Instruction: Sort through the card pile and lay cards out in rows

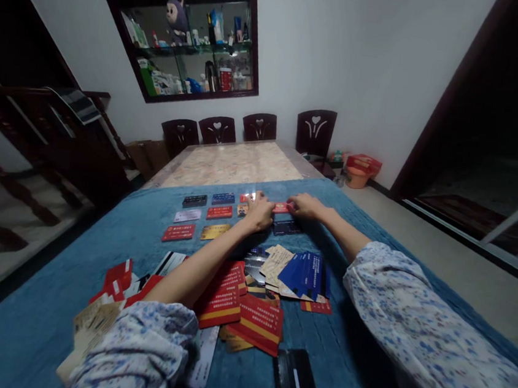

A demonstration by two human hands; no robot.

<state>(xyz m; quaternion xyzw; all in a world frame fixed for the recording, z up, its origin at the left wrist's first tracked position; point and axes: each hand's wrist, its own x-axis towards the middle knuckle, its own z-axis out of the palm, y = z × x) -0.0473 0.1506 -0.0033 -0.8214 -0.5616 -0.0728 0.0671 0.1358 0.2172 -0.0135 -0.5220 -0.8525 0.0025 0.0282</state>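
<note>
My left hand [261, 211] lies over the far rows of cards, fingers loosely spread. Its fingertips are at a patterned card [241, 210] and a red and white card [245, 197], both partly covered. To its right, my right hand [304, 205] has its fingers closed at the right end of a red card [280, 208]. Just below that one is a dark card [287, 228]. Other cards laid out to the left include a gold card [215, 231], a red card [178, 232] and a blue card [223, 198]. Beneath my forearms spread overlapping red cards [258, 322] and blue cards [302, 271].
A blue cloth [146, 207] covers the near part of the marble-topped table [239, 158]. At the front edge lies a black flat case [297, 386]. More red and beige cards [96, 319] are at the left. Dark chairs [314, 132] stand beyond the table.
</note>
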